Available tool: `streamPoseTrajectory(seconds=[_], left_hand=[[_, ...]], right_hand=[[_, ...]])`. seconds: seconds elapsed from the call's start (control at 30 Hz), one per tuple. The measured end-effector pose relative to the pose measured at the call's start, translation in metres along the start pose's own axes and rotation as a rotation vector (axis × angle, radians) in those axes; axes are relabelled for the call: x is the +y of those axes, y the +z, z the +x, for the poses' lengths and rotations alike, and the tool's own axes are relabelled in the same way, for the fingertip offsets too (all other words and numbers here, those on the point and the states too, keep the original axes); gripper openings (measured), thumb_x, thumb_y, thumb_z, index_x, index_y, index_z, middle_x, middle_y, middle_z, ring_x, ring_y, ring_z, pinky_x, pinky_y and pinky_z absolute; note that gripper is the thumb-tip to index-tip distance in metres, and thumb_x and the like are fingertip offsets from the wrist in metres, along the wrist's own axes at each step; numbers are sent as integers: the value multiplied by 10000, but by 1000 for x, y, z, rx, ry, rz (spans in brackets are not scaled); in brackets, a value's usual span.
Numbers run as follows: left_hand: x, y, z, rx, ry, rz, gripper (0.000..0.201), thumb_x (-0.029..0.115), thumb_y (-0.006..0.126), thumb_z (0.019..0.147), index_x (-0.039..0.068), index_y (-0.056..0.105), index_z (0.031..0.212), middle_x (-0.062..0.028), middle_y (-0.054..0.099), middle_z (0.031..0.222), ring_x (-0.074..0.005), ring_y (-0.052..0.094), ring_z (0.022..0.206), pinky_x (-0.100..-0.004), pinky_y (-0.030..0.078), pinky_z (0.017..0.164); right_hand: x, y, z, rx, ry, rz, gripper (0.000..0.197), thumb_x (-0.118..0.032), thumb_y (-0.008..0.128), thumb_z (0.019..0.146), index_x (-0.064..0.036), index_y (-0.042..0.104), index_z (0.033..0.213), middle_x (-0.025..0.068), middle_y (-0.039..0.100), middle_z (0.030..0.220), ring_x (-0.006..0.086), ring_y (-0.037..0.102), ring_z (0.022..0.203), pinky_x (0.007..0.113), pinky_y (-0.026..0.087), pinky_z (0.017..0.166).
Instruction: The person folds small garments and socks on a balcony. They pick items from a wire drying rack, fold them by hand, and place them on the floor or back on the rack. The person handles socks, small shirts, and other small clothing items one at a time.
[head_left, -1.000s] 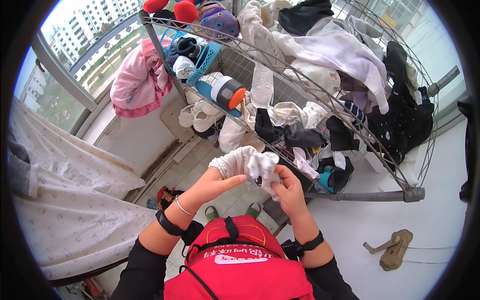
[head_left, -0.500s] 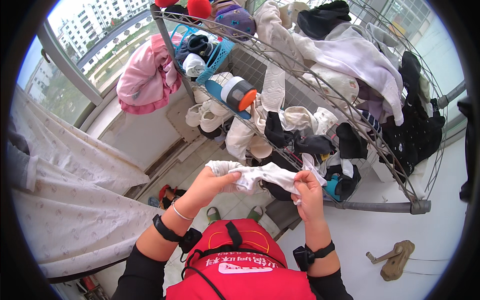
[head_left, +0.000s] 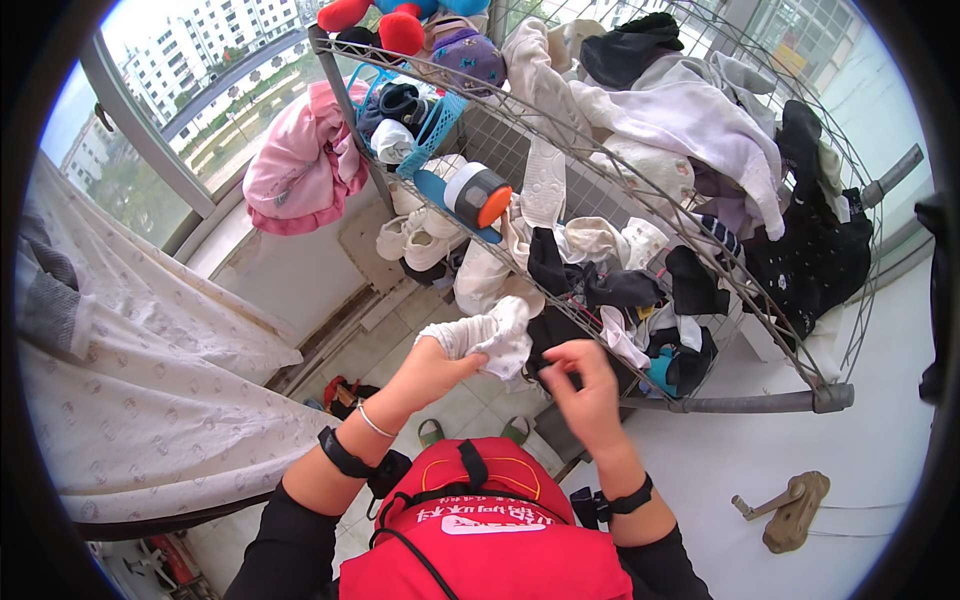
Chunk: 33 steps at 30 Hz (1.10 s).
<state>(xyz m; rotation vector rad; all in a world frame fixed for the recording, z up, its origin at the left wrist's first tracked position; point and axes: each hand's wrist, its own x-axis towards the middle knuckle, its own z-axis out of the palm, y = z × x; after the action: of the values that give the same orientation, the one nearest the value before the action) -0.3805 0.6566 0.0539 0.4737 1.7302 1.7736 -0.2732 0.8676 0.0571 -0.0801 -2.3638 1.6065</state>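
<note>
A white sock with a ribbed, bunched cuff is pinched in my left hand, thumb on the near side. The cloth sticks up and droops to the right of the fingers; whether a second sock is bundled with it I cannot tell. Just right of the sock, apart from it, is my right hand. It holds nothing, its fingers bent and loosely parted, slightly blurred. Both hands are in front of a wire rack whose lower shelf carries socks, including a black one.
On the rack's upper shelf lie pale clothes and black clothing. A blue basket with socks stands at its left end, above white shoes. Pink clothing hangs by the window. A curtain fills the left; a crank is on the right wall.
My right hand has let go of the sock's end and drawn slightly down and left. The sock, stretched between both hands before, now hangs bunched from my left hand alone.
</note>
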Motion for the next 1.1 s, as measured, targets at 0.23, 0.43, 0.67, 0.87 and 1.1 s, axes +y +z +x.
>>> streamPoseTrajectory(seconds=[0.23, 0.43, 0.67, 0.87, 1.1], left_hand=[[1, 24, 0, -59, 170, 100, 377, -14, 604, 883, -14, 589, 1259, 14, 635, 1016, -56, 551, 855, -228, 491, 699], [-18, 15, -5, -123, -51, -286, 508, 366, 472, 1028, 57, 416, 1427, 7, 583, 1168, -76, 517, 1012, -238, 443, 872], [-55, 28, 13, -13, -81, -159, 666, 436, 393, 1038, 128, 125, 1564, -49, 559, 1240, -150, 568, 1052, -294, 483, 830], [-42, 39, 11, -24, -103, -142, 611, 403, 483, 1015, -19, 349, 1436, -77, 589, 1176, -138, 556, 1021, -282, 456, 890], [-20, 28, 15, -171, -6, -128, 579, 356, 710, 892, -38, 527, 1274, -36, 600, 1027, -77, 518, 877, -233, 443, 746]], right_hand=[[-4, 29, 9, -17, -207, -178, 259, -65, 765, 761, -27, 592, 950, 95, 562, 968, 247, 584, 845, 330, 500, 739], [11, 28, 8, 206, -67, -56, 192, -32, 717, 805, -40, 562, 918, 90, 553, 867, 216, 569, 720, 325, 491, 641], [15, 64, 2, -131, -82, 153, 444, -244, 708, 873, -14, 505, 1194, 156, 605, 1061, 294, 618, 941, 381, 497, 881], [22, 59, 6, -143, -49, -151, 389, -231, 715, 843, 11, 582, 1116, 173, 655, 980, 328, 657, 880, 378, 533, 809], [40, 59, 8, -224, 287, 520, 214, -122, 614, 900, 21, 634, 1057, 75, 676, 959, 179, 651, 882, 290, 508, 782]])
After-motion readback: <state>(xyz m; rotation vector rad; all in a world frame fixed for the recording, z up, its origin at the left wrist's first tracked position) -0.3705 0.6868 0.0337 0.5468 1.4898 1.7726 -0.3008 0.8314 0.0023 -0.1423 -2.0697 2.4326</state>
